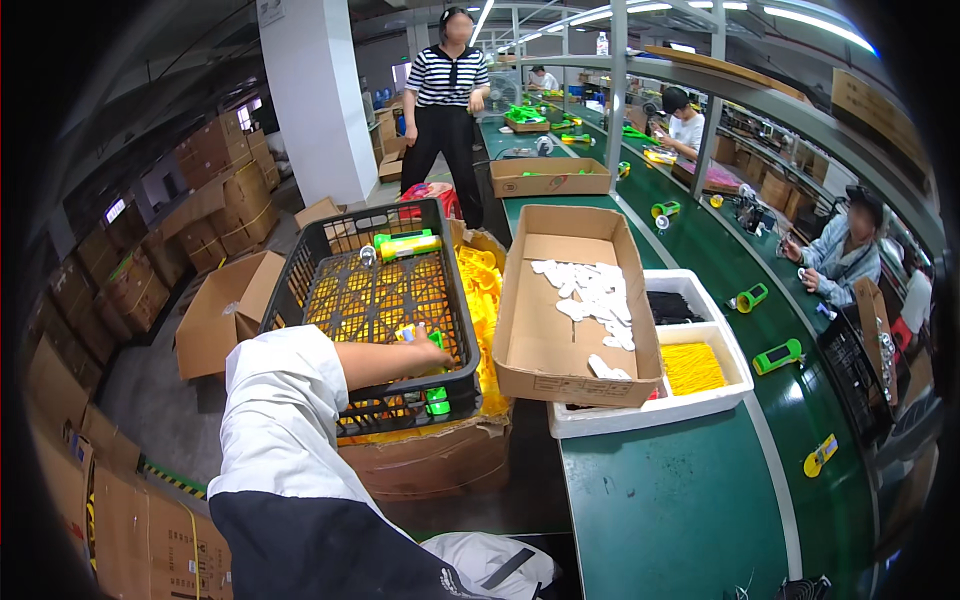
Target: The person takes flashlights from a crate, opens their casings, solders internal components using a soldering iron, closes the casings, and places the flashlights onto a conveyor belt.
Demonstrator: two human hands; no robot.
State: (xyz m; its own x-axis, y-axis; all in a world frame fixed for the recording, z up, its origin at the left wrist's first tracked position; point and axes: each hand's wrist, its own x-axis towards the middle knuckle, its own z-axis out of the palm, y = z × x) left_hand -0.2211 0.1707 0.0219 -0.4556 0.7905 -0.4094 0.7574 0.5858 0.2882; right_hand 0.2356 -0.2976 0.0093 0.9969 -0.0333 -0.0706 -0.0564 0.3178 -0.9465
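Crate (462, 310): far torch (408, 246) at back, green torch (437, 400) under left hand (424, 354), grip cannot be told | carton (530, 340): white pieces (600, 300); overlaps foam box (650, 422) (yellow strips (693, 368)) | box (425, 468) beneath crate: yellow parts (481, 290) | forearm (378, 365) blocks crate's near side

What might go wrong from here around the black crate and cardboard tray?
The black crate seems to sit on a torn-edged carton, so pressure from the left hand might tip it. The cardboard tray overlaps the white foam box and could slide if bumped, spilling its white pieces.
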